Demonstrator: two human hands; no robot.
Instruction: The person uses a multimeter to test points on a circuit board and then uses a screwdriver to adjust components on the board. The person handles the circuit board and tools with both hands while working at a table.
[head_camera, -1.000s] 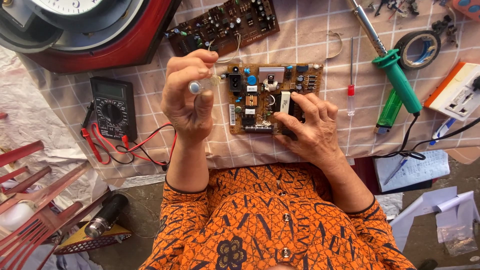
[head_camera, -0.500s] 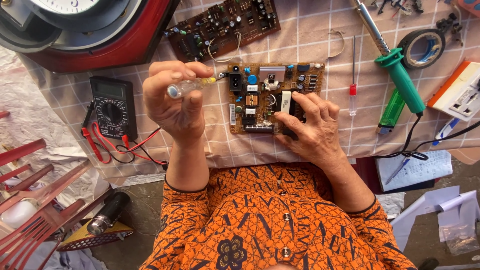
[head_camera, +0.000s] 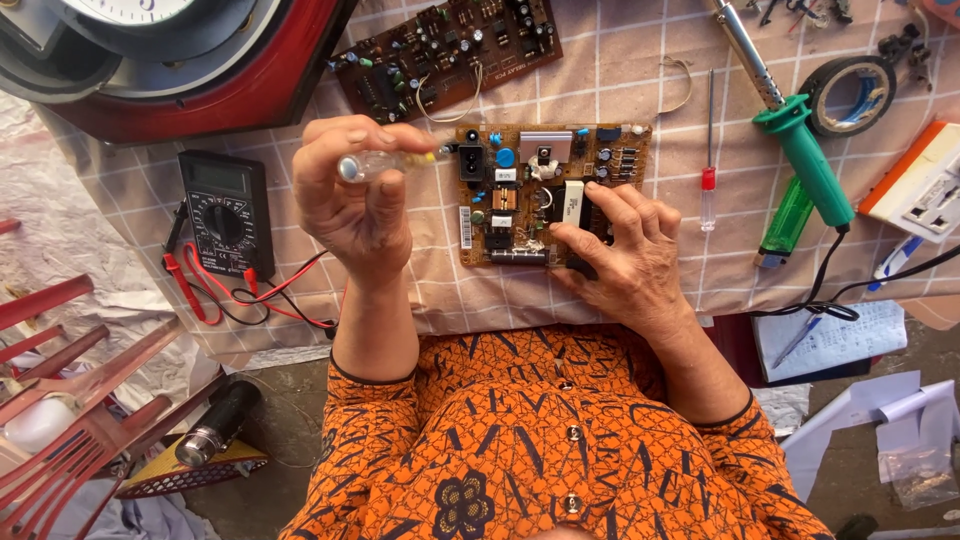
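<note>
On the counter (head_camera: 640, 300), near its front edge, I see the brown circuit board (head_camera: 545, 190) lying flat on the checked cloth. My right hand (head_camera: 620, 250) presses on the board's lower right part with spread fingers. My left hand (head_camera: 350, 195) is closed around a clear-handled screwdriver (head_camera: 385, 162), its tip at the board's left edge. A black multimeter (head_camera: 225, 212) lies well to the left.

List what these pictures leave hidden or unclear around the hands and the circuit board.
- Head view: the screwdriver tip is too small to tell whether it touches the circuit board.
- The left hand covers part of its clear handle.
- The right hand hides the board's lower right corner.
</note>
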